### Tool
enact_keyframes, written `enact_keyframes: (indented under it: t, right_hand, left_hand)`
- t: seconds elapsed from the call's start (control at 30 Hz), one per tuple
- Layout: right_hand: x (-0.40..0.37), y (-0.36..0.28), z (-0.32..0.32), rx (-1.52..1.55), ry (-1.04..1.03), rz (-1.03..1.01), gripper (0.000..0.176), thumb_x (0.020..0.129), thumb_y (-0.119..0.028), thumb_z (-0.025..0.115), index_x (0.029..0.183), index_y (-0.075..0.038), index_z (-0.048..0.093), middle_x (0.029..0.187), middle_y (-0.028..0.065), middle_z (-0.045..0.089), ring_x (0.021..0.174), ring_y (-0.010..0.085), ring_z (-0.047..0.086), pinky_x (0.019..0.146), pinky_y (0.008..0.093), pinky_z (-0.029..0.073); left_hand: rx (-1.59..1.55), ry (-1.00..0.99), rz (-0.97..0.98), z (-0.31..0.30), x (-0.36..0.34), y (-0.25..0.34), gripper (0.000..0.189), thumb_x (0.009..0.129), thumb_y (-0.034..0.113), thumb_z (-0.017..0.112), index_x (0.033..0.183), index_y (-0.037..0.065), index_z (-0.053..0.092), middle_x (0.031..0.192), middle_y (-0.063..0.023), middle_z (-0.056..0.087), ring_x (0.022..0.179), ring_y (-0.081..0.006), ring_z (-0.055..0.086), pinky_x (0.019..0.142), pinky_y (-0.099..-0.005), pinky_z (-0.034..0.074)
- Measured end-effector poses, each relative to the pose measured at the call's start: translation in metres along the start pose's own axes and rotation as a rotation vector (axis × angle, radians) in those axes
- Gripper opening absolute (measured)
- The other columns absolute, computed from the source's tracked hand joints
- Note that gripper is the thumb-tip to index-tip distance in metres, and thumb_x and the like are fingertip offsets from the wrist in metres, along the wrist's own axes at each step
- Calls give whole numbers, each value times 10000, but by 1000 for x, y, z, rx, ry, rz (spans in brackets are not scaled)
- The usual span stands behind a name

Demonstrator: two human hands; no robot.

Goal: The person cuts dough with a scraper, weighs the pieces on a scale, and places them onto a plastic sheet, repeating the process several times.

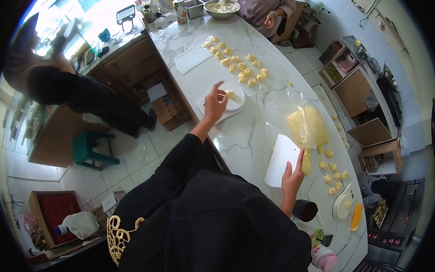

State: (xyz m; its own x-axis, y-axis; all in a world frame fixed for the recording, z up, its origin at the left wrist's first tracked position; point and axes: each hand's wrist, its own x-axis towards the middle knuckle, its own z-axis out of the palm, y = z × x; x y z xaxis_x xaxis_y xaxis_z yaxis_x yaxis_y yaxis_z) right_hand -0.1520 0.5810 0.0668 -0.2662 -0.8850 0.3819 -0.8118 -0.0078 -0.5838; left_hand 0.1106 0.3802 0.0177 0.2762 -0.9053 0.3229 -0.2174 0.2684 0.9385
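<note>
My left hand (216, 102) is over a white kitchen scale (235, 103), index finger raised and the other fingertips beside a small piece of yellow dough (231, 94) on its round plate. No firm grip on the dough shows. In my right hand (291, 180) is a white dough scraper (279, 160), a flat sheet held at its right edge with the index finger stretched out. Just beyond it lies a big mass of yellow dough (307, 125), partly under clear plastic, with a cut strip of dough (306, 162) alongside.
Small dough pieces (246, 70) lie in rows on the marble table (237, 149); several more (330, 168) sit at right. A white board (192, 60), dark cup (305, 210), second scale (343, 204) and mixing bowl (221, 10) stand around. Other people are nearby.
</note>
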Motion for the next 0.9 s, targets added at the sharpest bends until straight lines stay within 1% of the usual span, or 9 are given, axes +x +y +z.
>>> enact_keyframes:
  t: [0.1, 0.2, 0.27, 0.33, 0.37, 0.43, 0.53, 0.57, 0.9]
  right_hand:
    - [-5, 1, -4, -25, 18, -30, 663, 851, -80, 536, 1434, -174, 236, 579, 190, 526, 490, 361, 510, 477, 420, 377]
    - [-5, 5, -4, -50, 5, -16, 653, 853, -88, 540, 1431, -174, 248, 543, 175, 494, 461, 354, 488, 463, 416, 363]
    - [-9, 5, -7, -93, 26, -26, 647, 854, -93, 542, 1429, -174, 255, 524, 168, 476, 450, 349, 479, 458, 413, 356]
    - [-10, 2, -14, 5, -70, 127, 639, 853, -51, 526, 1425, -167, 266, 966, 272, 596, 681, 386, 590, 606, 402, 457]
    - [-12, 2, -18, -16, -67, 156, 639, 853, -51, 526, 1425, -167, 266, 966, 272, 596, 681, 386, 590, 606, 402, 457]
    - [-13, 1, -21, -23, -83, 178, 641, 857, -58, 529, 1427, -173, 260, 680, 217, 568, 482, 323, 500, 492, 386, 397]
    - [-18, 6, -22, -20, -83, 182, 649, 859, -63, 529, 1432, -180, 247, 546, 168, 488, 425, 287, 454, 453, 370, 362]
    - [-20, 6, -23, -22, -83, 188, 649, 859, -63, 529, 1432, -180, 247, 546, 168, 488, 425, 287, 454, 453, 370, 362]
    - [-22, 7, -22, -49, -115, 178, 649, 857, -129, 552, 1430, -183, 252, 502, 159, 483, 439, 338, 496, 440, 405, 354]
  left_hand:
    - [327, -180, 155, -15, 11, -28, 194, 746, -17, 601, 923, 43, 653, 800, -98, 634, 658, -208, 628, 628, -304, 511]
    - [358, -248, 213, -16, 16, -35, 168, 717, -42, 603, 853, 40, 658, 799, -109, 624, 674, -232, 624, 646, -313, 507]
    - [276, -139, 343, -18, 28, -44, 169, 680, -50, 612, 809, 47, 660, 748, -107, 607, 664, -223, 624, 623, -303, 496]
    - [280, 18, 294, -16, 36, -28, 206, 687, -53, 621, 859, 52, 663, 750, -90, 632, 626, -176, 625, 598, -277, 501]
    - [248, -13, 248, -17, 42, -25, 208, 715, -30, 640, 905, 50, 665, 775, -80, 658, 635, -150, 631, 604, -264, 505]
    - [161, -134, 113, -14, 46, -11, 205, 742, 25, 678, 946, 36, 667, 805, -79, 676, 676, -124, 639, 626, -245, 506]
    - [148, -346, 92, -13, 58, -9, 204, 745, 56, 695, 947, 32, 675, 799, -74, 678, 682, -113, 636, 631, -236, 503]
    - [180, -484, 123, -11, 64, -11, 201, 745, 73, 700, 941, 30, 680, 789, -70, 677, 682, -110, 634, 633, -236, 503]
    - [384, -634, 195, 5, 80, -16, 168, 725, 105, 689, 878, 37, 697, 746, -72, 675, 635, -149, 627, 620, -268, 508]
